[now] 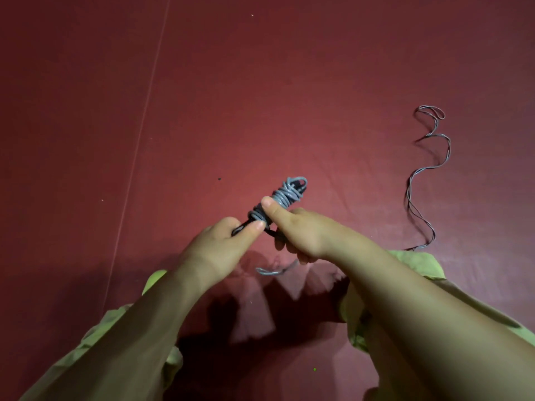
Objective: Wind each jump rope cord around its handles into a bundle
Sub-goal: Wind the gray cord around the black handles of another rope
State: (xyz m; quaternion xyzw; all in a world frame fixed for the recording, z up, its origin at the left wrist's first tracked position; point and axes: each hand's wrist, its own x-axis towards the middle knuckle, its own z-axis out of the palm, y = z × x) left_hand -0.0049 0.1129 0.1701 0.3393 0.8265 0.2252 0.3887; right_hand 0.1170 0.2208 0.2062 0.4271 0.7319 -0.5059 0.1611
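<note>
Both hands (pixel 260 235) grip the grey cord-wound bundle (pixel 285 198); a second rope (pixel 428 175) lies near.

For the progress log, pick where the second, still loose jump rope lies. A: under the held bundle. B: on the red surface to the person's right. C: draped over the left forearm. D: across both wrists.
B: the loose rope snakes across the red surface, right of the hands, while they hold the wound bundle.
</note>
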